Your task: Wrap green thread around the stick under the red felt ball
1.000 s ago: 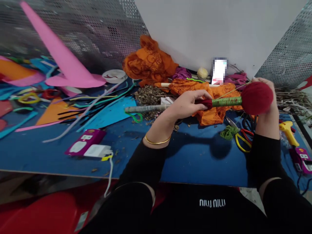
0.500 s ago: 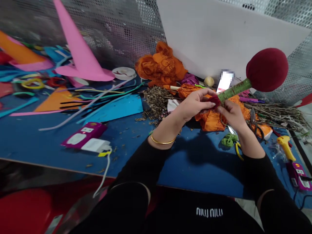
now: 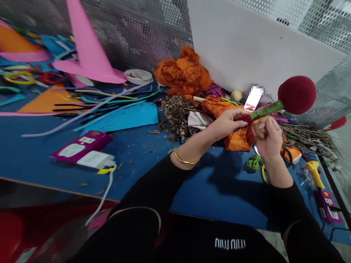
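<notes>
My left hand (image 3: 233, 122) is closed on the dark red lower end of a stick (image 3: 267, 109) wrapped in green, which slants up to the right. A round, dark red cloth ball (image 3: 297, 95) tops the stick. Just below the green part, my right hand (image 3: 267, 137) is closed with its fingers curled together; anything between them is too small to make out. Orange patterned cloth (image 3: 238, 140) lies beneath both hands. A coil of green cord (image 3: 254, 162) rests on the blue table beside my right wrist.
Behind the hands is a lit phone (image 3: 253, 98). Scissors (image 3: 287, 155) and a yellow glue gun (image 3: 315, 174) lie to the right. A pink cone hat (image 3: 89, 54), foam strips and a purple power strip (image 3: 82, 146) are on the left, dry twigs (image 3: 312, 137) at the right.
My right hand has come away from the stick and turned, its fingers now curled up. The red ball has dipped lower. The view has shifted slightly.
</notes>
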Demonstrator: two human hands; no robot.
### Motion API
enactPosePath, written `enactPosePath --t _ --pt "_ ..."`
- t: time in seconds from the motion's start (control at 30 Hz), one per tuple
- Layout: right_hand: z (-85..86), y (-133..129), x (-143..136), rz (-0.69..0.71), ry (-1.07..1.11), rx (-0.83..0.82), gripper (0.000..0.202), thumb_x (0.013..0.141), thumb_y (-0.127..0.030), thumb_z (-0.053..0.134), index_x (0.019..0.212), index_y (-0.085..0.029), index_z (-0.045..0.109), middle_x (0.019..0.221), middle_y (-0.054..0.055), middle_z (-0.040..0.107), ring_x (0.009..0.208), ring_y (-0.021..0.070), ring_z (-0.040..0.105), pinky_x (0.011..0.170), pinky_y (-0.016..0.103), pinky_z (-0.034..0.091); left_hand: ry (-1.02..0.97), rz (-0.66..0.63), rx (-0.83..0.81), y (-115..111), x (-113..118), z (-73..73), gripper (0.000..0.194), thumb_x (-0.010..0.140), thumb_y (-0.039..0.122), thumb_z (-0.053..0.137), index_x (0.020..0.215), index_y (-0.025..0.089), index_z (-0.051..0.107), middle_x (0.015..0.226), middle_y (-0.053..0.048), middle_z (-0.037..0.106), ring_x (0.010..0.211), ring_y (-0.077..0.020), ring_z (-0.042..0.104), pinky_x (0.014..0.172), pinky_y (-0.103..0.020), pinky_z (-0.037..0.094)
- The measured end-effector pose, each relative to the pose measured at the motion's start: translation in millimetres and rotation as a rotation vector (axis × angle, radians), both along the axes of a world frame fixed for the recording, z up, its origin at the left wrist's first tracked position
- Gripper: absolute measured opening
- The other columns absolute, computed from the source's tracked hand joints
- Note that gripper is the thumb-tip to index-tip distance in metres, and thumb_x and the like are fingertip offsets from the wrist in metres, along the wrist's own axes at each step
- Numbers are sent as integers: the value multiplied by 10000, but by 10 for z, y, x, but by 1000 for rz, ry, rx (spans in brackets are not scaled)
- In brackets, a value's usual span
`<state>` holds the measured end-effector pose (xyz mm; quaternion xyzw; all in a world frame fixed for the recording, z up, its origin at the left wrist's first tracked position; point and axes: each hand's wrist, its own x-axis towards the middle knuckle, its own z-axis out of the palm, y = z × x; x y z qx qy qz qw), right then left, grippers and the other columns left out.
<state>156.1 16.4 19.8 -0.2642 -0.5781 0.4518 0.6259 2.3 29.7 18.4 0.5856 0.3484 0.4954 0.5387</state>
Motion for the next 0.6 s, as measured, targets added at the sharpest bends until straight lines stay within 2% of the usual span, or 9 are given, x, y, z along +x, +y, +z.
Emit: enactPosePath --t 0.03,0.1,0.23,0.33,0.43,0.53,0.6 --pt "27 -21 2 7 28 -70 350 816 -496 659 606 -233 562 484 -82 244 400 81 196 438 261 340 -12 -5 7 -4 21 -3 191 749 55 600 902 141 674 843 -22 712 761 -100 642 724 -228 516" --pt "86 -77 18 8 66 -152 324 803 -448 685 604 -221 569 483 -88 221 404 74 194 427 246 305 -15 -10 17 -18 57 -5 178 748 66 602 893 122 688 860 -38 727 796 -117 652 778 -258 526" --pt "154 -191 41 -45 109 -195 303 766 -405 720 582 -214 574 487 -84 269 412 68 234 466 251 377 26 52 98 -39 107 -35 225 745 96 620 952 106 707 973 -64 746 890 -154 671 881 -304 518" --pt "123 -218 20 -97 140 -222 279 742 -381 738 585 -212 581 516 -65 376 437 71 306 477 242 397 111 107 152 -15 131 -111 255 751 126 618 988 107 709 1016 -79 748 937 -183 675 913 -328 510" --pt "60 -177 -2 -87 139 -235 264 754 -364 733 599 -201 596 546 -51 439 456 67 343 446 220 355 261 166 198 37 136 -201 271 763 150 604 1010 108 706 1006 -87 751 915 -198 675 904 -344 510" --pt "40 -113 21 -40 38 -153 255 812 -353 694 627 -193 620 564 -43 474 461 66 354 442 214 342 428 228 241 74 112 -248 260 783 192 594 1012 153 709 991 -56 751 919 -203 667 892 -335 508" --pt "64 -81 71 -44 -90 13 260 857 -355 653 648 -200 642 633 -18 545 572 97 498 569 243 458 536 243 264 80 82 -244 259 796 221 586 1020 181 710 988 -37 748 918 -205 662 883 -329 503"
